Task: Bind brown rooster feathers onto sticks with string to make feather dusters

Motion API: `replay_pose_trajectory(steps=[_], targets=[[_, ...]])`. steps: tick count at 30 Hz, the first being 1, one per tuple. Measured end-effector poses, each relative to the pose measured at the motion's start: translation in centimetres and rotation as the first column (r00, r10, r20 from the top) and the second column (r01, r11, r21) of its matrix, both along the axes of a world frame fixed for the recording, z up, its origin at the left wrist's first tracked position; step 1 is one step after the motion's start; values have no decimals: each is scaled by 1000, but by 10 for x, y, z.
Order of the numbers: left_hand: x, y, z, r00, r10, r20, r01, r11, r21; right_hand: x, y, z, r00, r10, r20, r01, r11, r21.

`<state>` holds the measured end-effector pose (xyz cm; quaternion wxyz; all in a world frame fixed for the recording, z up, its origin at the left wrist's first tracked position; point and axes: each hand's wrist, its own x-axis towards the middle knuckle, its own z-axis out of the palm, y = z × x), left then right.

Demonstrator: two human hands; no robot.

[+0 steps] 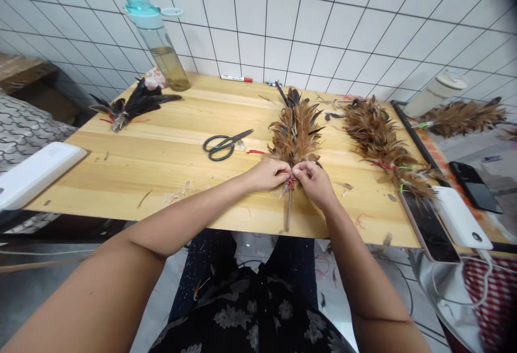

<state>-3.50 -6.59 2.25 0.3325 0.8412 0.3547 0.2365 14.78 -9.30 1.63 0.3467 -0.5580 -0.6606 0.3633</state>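
Note:
A feather duster [297, 132] with brown feathers and a dark tip lies on the wooden table in front of me, its thin stick [288, 210] pointing toward my body. Red thread [290, 183] is wound round the stick at the base of the feathers. My left hand [270, 174] pinches at this tied base from the left. From the other side, my right hand [314, 179] is closed there too, thumb and forefinger almost touching the left fingertips. Whether the fingertips grip loose thread or feather ends is too small to tell. Black-handled scissors [224, 145] lie left of the duster.
A second bundle of brown feathers [377, 138] lies right, near phones [430, 229] and a white power bank [462, 218]. Dark feathers [135, 103] and a water bottle [163, 51] are back left. A red marker [236, 78] lies by the tiled wall; a white device [40, 173] sits left.

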Motion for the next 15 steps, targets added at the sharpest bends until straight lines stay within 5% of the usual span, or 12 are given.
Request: replay_pose_trajectory(steps=[7,15], targets=[[3,-6,-4,993,67,97,-74,994,75,1,1,-14,994,-36,-105,30,997,-65],[2,-5,-13,973,100,210,-63,982,-176,0,2,-26,978,-63,-201,45,995,-91]])
